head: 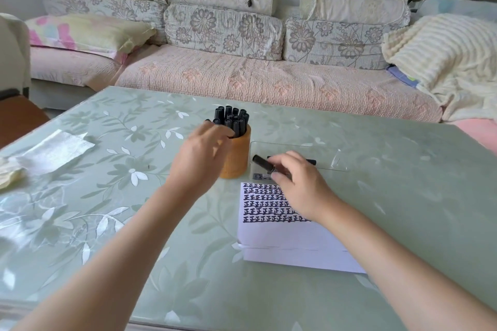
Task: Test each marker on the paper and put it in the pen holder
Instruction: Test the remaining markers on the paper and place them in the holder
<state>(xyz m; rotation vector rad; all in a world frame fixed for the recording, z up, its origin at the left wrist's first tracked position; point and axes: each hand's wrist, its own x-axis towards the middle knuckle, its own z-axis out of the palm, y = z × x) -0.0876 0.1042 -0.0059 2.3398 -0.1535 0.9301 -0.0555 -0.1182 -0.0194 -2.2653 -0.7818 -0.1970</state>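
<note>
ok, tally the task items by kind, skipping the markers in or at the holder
Markers: 2, the held marker in the right hand grip and the tray marker
Pen holder: 1
Clear tray: 1
Paper stack: 1
Total: 5

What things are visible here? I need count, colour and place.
holder: one, orange-brown, table centre
markers: many, black, in holder
marker: one, black, in right hand
tray marker: one, black, in tray
tray: one, clear, right of holder
paper: one pile, white, before tray
cloth: one, white, table left
table: one, green
sofa: one, floral, behind table
blanket: one, cream, on sofa
left hand: at holder, blurred
right hand: grips marker
</note>
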